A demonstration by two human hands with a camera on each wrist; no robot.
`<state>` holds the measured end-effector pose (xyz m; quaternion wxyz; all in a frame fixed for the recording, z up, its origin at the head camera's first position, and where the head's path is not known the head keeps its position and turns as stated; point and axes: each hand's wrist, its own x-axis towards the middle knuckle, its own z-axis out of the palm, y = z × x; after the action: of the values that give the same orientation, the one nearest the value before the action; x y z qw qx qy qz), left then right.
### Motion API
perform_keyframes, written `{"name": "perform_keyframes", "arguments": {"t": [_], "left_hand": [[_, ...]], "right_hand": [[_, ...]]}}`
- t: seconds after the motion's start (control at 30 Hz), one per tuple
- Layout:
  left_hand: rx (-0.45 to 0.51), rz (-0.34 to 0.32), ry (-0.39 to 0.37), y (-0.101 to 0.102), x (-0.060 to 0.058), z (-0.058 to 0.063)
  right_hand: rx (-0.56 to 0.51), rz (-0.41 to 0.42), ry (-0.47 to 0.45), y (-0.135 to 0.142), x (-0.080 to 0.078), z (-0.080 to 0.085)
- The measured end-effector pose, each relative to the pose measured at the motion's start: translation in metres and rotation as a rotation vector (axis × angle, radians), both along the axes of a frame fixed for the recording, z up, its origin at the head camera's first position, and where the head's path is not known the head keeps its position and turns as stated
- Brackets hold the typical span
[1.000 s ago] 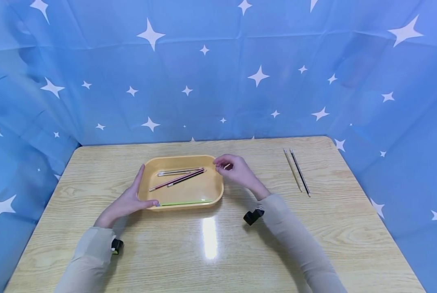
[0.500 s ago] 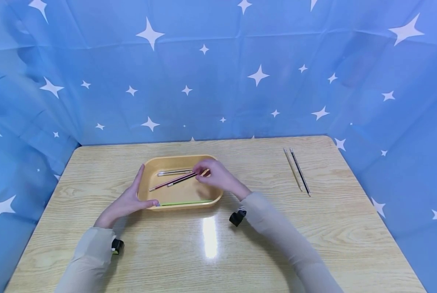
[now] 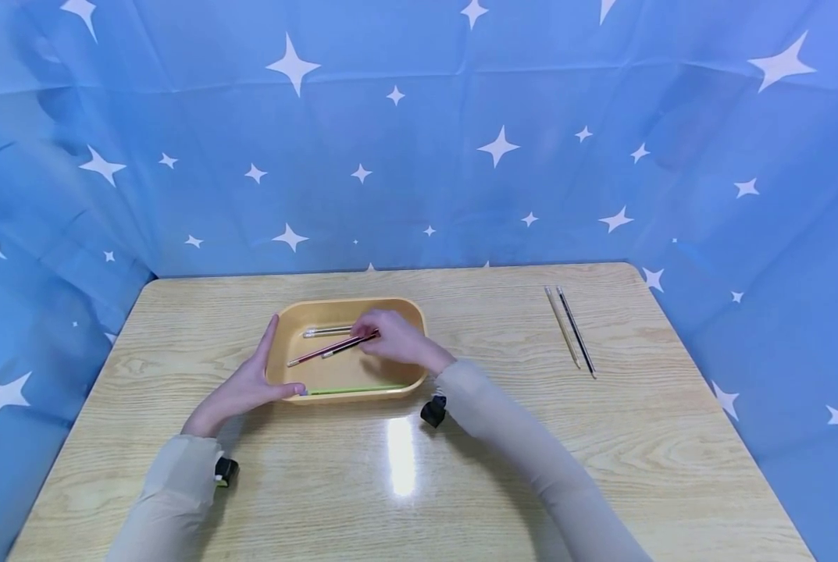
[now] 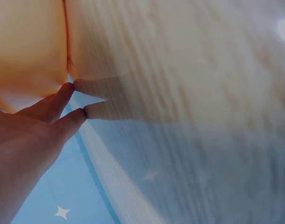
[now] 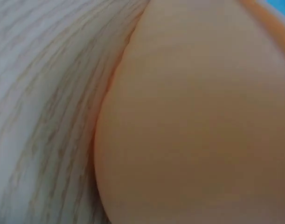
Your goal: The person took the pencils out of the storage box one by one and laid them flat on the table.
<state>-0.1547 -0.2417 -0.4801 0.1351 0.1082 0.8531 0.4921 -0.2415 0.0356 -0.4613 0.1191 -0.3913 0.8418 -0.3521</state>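
Note:
A yellow plastic tray point(image 3: 362, 396) lies on the table with several pencils inside. My left hand point(image 3: 246, 382) spans its left end, thumb on the front rim and fingers stretched along the outer side; in the left wrist view, fingertips point(image 4: 70, 88) touch the tray's side. Inside the tray, my right hand point(image 3: 394, 339) has bent fingers at a red pencil point(image 3: 313, 356) and a black pencil point(image 3: 337, 349), covering part of them. Whether it pinches one is hidden. Silver-gold pencils point(image 3: 327, 331) lie behind, partly covered. A green pencil point(image 3: 355, 389) lies along the front wall.
To the right on the wooden table point(image 3: 306, 492), a natural-wood pencil point(image 3: 562, 328) and a dark pencil point(image 3: 576, 332) lie side by side. A blue star-patterned curtain point(image 3: 419, 195) stands behind the table. The right wrist view shows mostly the tray's outer wall point(image 5: 189, 116).
My right hand has moved left from the tray's right rim, over the pencils' right ends, to farther along them. My left hand, the tray and the pencils have stayed put.

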Motion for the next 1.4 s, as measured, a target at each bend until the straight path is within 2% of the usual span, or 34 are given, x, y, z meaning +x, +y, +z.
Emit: {"name": "perform_keyframes", "arguments": {"t": [0.1,0.33,0.73,1.1,1.27,1.4], "left_hand": [[0.000,-0.003,-0.002,0.000,-0.001,0.000],[-0.003,-0.004,0.002,0.000,-0.001,-0.001],[-0.007,-0.007,0.004,0.003,-0.001,-0.001],[0.008,0.007,-0.010,0.001,0.000,-0.001],[0.000,0.012,-0.008,0.001,0.000,-0.003],[-0.005,0.010,0.001,0.001,0.000,-0.003]], "right_hand": [[0.058,-0.008,-0.010,-0.003,-0.001,-0.003],[0.204,-0.037,0.034,-0.009,-0.002,-0.009],[0.308,-0.028,0.078,-0.008,0.002,-0.011],[0.339,-0.025,0.090,-0.012,0.003,-0.014],[0.312,-0.001,0.087,-0.011,0.002,-0.015],[0.251,0.016,0.066,-0.010,0.001,-0.016]]}}
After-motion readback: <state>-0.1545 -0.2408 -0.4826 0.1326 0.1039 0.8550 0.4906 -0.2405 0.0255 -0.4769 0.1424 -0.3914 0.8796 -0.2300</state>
